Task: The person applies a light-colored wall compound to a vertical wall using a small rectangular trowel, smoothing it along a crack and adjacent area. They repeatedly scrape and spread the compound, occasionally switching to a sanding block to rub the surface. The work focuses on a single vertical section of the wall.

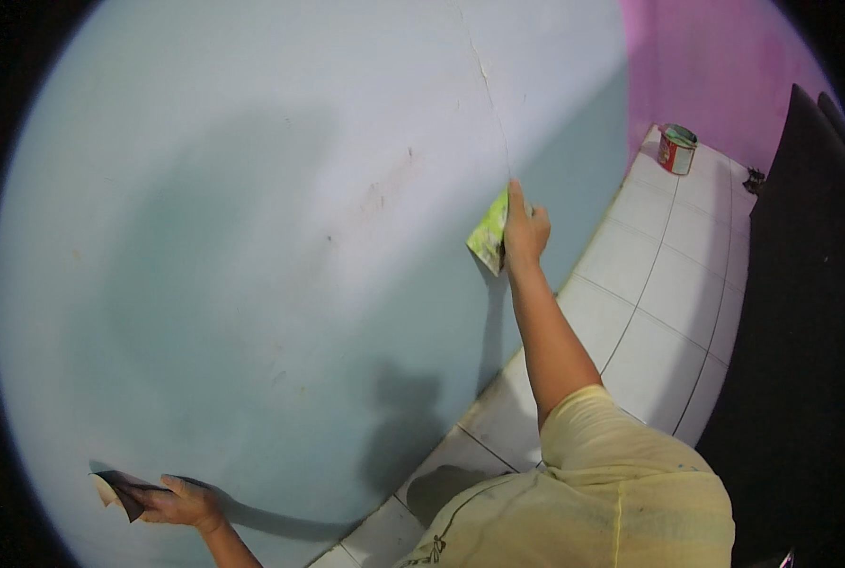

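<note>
My right hand (526, 227) is closed on a flat yellow-green sheet (489, 234) with whitish and dark smears. It is held against the pale blue wall (280, 246), at the lower end of a thin vertical crack (484, 71). At the lower left, my left hand (184, 502) grips a bent sheet (124, 496), dark on one side and beige on another. That sheet is close to the wall; whether it touches cannot be told. Its exact kind is unclear, as is that of the yellow-green one.
White floor tiles (654, 284) run along the wall's foot on the right. A red open tin (677, 150) stands in the far corner by a pink wall (716, 76). Beside it lies a small dark object (754, 181). A large black surface (791, 312) borders the right side.
</note>
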The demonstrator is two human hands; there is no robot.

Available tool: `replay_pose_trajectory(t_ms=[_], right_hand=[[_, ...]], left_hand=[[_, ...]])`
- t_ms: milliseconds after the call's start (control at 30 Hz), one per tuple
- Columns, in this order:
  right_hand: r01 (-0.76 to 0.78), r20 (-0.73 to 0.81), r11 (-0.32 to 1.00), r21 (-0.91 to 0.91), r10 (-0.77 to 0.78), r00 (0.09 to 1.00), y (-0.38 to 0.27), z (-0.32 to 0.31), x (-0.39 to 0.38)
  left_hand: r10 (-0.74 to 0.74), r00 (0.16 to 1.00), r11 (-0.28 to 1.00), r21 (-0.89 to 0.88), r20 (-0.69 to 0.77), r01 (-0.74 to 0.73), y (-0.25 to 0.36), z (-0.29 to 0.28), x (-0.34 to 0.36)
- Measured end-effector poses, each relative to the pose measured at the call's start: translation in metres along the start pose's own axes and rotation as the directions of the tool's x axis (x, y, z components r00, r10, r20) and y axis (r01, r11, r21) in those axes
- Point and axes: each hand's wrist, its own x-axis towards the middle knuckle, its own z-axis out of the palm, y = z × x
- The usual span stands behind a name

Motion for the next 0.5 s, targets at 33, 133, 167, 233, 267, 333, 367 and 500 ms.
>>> replay_pose_trajectory(t_ms=[33,133,167,233,267,333,367,500], right_hand=[[0.011,0.006,1.0,-0.02,-0.011,1.0,-0.004,0.0,-0.003],[-0.004,-0.044,0.996,-0.091,0.001,0.999,0.008,-0.008,0.009],[-0.048,-0.12,0.991,-0.124,0.033,0.992,0.047,-0.015,0.027],[-0.127,-0.152,0.983,-0.132,0.106,0.983,0.072,-0.016,0.034],[-0.164,-0.121,0.98,-0.113,0.15,0.981,0.074,-0.014,0.032],[-0.206,-0.075,0.973,-0.104,0.199,0.977,0.077,-0.01,0.019],[-0.203,-0.052,0.974,-0.103,0.199,0.979,0.06,-0.009,0.005],[-0.15,-0.115,0.989,0.007,0.15,0.982,0.086,-0.006,0.032]], left_hand=[[-0.016,1.0,1.0,-0.008,0.005,0.016,0.0,0.002,0.001],[0.008,1.0,0.999,-0.038,0.015,-0.007,0.007,-0.002,0.009],[0.024,0.999,0.998,-0.065,0.024,-0.022,0.016,0.0,0.01],[-0.032,0.999,0.999,-0.042,-0.003,0.032,0.013,0.008,0.004],[-0.055,0.998,0.998,-0.026,-0.018,0.054,0.011,0.011,0.003],[-0.041,0.999,0.998,-0.054,-0.012,0.04,0.009,0.009,0.001],[-0.035,0.999,0.998,-0.061,-0.018,0.033,0.007,0.005,0.002],[-0.017,1.0,0.998,-0.052,0.004,0.018,0.01,0.008,0.002]])
